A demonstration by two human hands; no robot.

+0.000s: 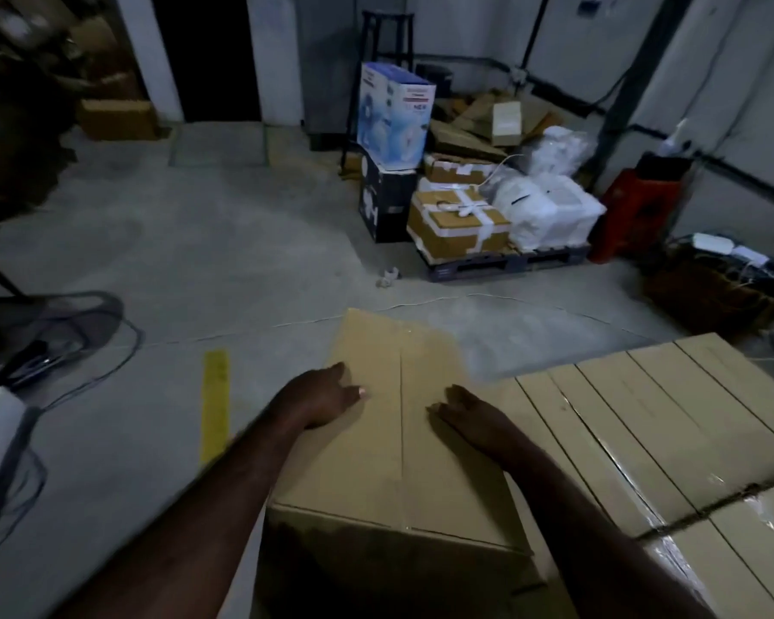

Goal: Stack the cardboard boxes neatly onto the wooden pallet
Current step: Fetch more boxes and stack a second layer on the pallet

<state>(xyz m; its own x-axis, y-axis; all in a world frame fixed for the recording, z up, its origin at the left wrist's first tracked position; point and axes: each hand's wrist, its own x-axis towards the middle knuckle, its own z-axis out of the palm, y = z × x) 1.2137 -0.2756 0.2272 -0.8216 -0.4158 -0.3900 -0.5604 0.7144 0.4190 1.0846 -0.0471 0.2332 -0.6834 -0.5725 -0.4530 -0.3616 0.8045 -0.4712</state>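
Head view: left grip and right grip, flat, unclenched, atop a closed cardboard box beside stacked boxes.

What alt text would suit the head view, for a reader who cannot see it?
A person's left hand and right hand rest on top of a plain brown cardboard box. To its right stands a row of taped brown cardboard cartons; farther back, a dark pallet holds tied parcels.

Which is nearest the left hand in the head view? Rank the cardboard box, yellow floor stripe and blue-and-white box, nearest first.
1. Cardboard box: directly under the left hand, touched.
2. Yellow floor stripe: on the floor, to its left.
3. Blue-and-white box: far ahead across the floor.
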